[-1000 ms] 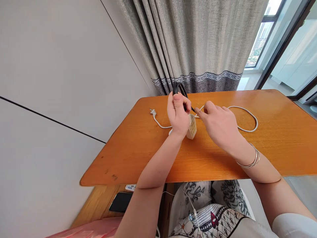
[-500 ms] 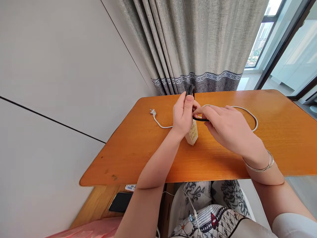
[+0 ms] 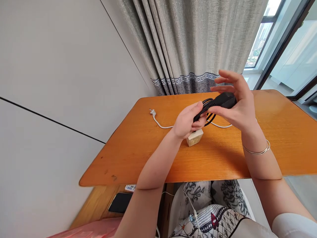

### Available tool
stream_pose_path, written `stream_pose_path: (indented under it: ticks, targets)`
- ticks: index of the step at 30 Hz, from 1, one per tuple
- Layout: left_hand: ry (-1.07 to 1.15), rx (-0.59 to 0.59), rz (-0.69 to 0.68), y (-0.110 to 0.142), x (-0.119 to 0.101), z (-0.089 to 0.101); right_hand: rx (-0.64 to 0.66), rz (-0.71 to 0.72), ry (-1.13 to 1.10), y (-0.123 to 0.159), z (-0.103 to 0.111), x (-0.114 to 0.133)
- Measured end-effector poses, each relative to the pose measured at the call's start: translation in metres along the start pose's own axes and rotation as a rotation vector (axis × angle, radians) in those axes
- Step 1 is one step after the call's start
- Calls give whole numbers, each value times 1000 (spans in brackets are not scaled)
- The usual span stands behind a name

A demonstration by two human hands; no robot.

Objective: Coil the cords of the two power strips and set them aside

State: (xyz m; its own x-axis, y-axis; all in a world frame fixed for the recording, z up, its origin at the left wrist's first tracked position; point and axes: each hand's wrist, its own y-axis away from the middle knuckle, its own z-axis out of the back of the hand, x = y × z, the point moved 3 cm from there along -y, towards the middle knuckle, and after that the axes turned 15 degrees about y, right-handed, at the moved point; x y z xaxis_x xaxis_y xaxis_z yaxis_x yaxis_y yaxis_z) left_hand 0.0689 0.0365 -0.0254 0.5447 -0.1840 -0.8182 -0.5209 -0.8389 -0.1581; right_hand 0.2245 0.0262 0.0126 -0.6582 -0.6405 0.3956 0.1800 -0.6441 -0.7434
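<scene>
My left hand (image 3: 189, 120) is closed around a coiled black cable (image 3: 210, 119), held over the table. A thick black plug (image 3: 225, 100) with a ribbed neck sticks out of the coil to the right. Around that plug my right hand (image 3: 239, 102) is spread, fingers raised above it and thumb lying along its near side; which end the palm touches I cannot tell. Directly below my left hand stands a cream power strip (image 3: 194, 138), partly hidden. Its white plug (image 3: 153, 112) rests on the table's left side, on a white cord.
The orange wooden table (image 3: 148, 158) has a front edge close to my lap. A grey curtain (image 3: 210, 39) hangs behind it, and a white wall (image 3: 61, 66) runs along the left. A dark phone (image 3: 120, 202) lies on a lower surface at the left.
My right hand has let go of the black cable strand, risen and spread around the plug. My left hand has turned, tilting the coil rightward, so the plug now shows.
</scene>
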Motion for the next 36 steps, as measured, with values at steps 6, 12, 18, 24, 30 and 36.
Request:
stream_pose_path:
  ticks: [6,12,18,24,30,36]
  targets:
    - [12,15,68,-1,-3,0,61,-55,-385,-2,-25,-16]
    - [-180,51,-62,1,-4,3,-22,-141,-488,-3,-29,-9]
    - [-324,-46,-267,-2,-4,6,-35,-164,-428,-4,-31,-15]
    - [-461,5,-401,-2,-6,5,-62,-151,-353,-2,-34,-20]
    - [-430,41,-283,1,-9,6,-120,-175,-269,0,-37,-19]
    - [-326,13,-263,-1,-9,6,-63,-194,-292,0,-46,-30]
